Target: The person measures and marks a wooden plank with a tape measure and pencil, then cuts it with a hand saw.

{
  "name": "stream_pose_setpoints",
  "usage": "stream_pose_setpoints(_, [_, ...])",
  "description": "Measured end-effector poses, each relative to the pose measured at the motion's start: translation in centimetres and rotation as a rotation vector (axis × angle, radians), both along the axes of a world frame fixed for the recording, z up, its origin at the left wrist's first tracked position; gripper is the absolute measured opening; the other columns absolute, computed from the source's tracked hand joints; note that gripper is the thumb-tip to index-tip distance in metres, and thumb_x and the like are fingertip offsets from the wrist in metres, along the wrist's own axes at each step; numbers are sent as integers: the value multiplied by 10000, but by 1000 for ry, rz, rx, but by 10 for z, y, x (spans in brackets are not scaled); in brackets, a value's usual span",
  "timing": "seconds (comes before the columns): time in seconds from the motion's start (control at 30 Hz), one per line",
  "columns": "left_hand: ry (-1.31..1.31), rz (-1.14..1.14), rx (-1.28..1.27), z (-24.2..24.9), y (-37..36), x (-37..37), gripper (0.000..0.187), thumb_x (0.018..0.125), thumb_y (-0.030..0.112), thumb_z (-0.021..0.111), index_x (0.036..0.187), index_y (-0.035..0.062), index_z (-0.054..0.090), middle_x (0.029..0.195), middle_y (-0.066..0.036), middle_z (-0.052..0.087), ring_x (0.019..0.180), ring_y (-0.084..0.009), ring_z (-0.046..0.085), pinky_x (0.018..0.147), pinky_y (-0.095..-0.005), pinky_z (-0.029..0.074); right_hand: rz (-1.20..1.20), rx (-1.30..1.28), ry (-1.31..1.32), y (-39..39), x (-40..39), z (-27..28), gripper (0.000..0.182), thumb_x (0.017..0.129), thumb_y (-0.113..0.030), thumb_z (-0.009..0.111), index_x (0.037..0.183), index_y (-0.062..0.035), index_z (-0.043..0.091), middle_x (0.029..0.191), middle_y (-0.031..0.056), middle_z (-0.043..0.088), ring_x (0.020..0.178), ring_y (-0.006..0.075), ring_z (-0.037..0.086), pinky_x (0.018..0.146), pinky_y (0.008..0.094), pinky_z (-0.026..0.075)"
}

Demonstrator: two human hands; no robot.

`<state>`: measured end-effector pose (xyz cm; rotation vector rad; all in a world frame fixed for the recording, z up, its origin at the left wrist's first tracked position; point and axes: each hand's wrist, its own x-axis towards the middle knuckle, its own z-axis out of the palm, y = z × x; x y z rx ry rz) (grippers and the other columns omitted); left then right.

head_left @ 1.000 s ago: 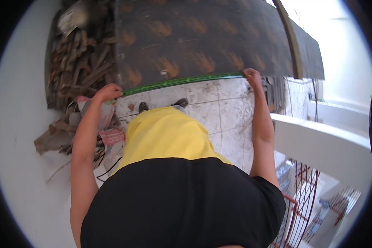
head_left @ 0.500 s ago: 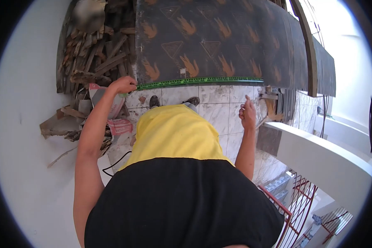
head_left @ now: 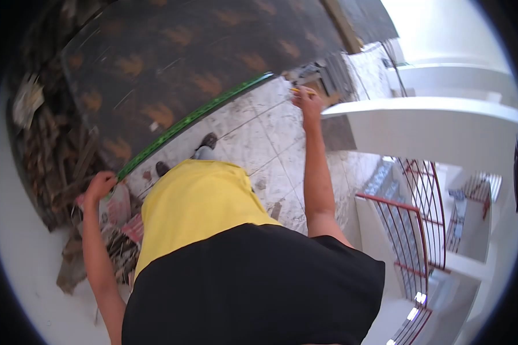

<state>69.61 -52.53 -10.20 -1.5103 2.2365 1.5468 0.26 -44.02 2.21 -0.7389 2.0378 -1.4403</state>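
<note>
A green tape measure (head_left: 181, 125) is stretched along the near edge of a large dark board (head_left: 172, 63) with orange bird-like prints. My left hand (head_left: 101, 185) is closed around the tape's near-left end, at the board's corner; its fingers hide what part of the tape they grip. Past the far-right end of the tape, my right hand (head_left: 309, 103) is raised above the floor. Its fingers pinch a thin yellow pencil (head_left: 301, 90), which points left toward the board's edge.
Broken wood scraps (head_left: 54, 144) pile up at the left beside the wall. White tiled floor (head_left: 270, 144) lies below, with my shoes near the board. A low white wall (head_left: 420, 115) stands at the right, and red metal railings (head_left: 391, 201) guard a stairwell.
The view has turned, so the board and tape now slant up to the right. My right hand has moved up near the tape's far end, and the pencil now shows.
</note>
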Motion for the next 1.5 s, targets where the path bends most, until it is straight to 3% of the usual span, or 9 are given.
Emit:
stream_pose_setpoints(0.17, [-73, 21, 147, 17, -8, -6, 190, 831, 151, 596, 774, -13, 519, 656, -78, 421, 602, -175, 362, 596, -432, 366, 179, -70, 280, -56, -13, -11, 255, 944, -221, 667, 1053, 8, 698, 865, 79, 729, 728, 134, 685, 682, 247, 533])
stream_pose_setpoints(0.3, [-80, -4, 121, 20, -10, -8, 178, 828, 147, 597, 777, -15, 542, 674, -86, 452, 621, -177, 417, 596, -420, 377, 209, 92, 480, -86, -2, -14, 190, 915, -206, 662, 935, -28, 725, 767, 85, 728, 733, 169, 703, 702, 302, 533])
stream_pose_setpoints(0.43, [-81, 24, 78, 32, -5, -12, 189, 820, 145, 601, 771, -30, 551, 659, -91, 456, 619, -175, 440, 594, -417, 388, 276, 163, 551, -100, -3, -24, 217, 943, -209, 654, 998, -7, 708, 834, 102, 744, 766, 146, 722, 722, 287, 549])
stream_pose_setpoints(0.5, [-87, 20, 85, 34, -5, -13, 192, 815, 147, 602, 755, -31, 560, 631, -98, 451, 602, -172, 439, 591, -407, 397, 265, 191, 589, -99, 0, -23, 204, 913, -227, 646, 939, -37, 715, 804, 132, 733, 775, 272, 721, 734, 361, 542])
stream_pose_setpoints(0.67, [-151, 31, 54, 36, -3, -15, 198, 808, 170, 605, 761, -22, 606, 616, -138, 486, 590, -173, 459, 580, -406, 409, 342, 227, 624, -98, -5, -27, 213, 919, -253, 651, 942, -50, 712, 777, 109, 733, 747, 245, 723, 713, 356, 542])
stream_pose_setpoints(0.77, [-103, 64, 41, 37, 0, -13, 213, 804, 182, 612, 780, -30, 620, 623, -157, 503, 584, -193, 471, 585, -412, 419, 415, 187, 597, -95, -10, -28, 192, 934, -178, 675, 989, 5, 692, 820, 97, 745, 735, 143, 721, 671, 270, 549])
stream_pose_setpoints(0.9, [-188, 68, 86, 35, -3, -16, 214, 800, 178, 616, 812, -35, 633, 627, -141, 526, 591, -188, 487, 595, -401, 429, 418, 123, 533, -95, -9, -28, 183, 937, -160, 672, 998, 12, 690, 821, 91, 742, 740, 137, 718, 671, 261, 549])
stream_pose_setpoints(1.03, [-83, 49, 19, 32, -2, -15, 206, 787, 147, 601, 716, -44, 565, 597, -138, 453, 563, -211, 414, 565, -427, 388, 474, 168, 822, -97, -8, -21, 149, 893, -136, 688, 962, -6, 713, 798, 124, 739, 738, 187, 725, 699, 300, 551])
stream_pose_setpoints(1.5, [-87, 83, 77, 21, -4, -8, 185, 787, 151, 612, 736, -26, 604, 608, -82, 483, 583, -152, 443, 565, -409, 396, 521, 347, 814, -112, -3, -2, 133, 846, -149, 691, 925, -49, 730, 825, 185, 721, 797, 327, 720, 740, 392, 550])
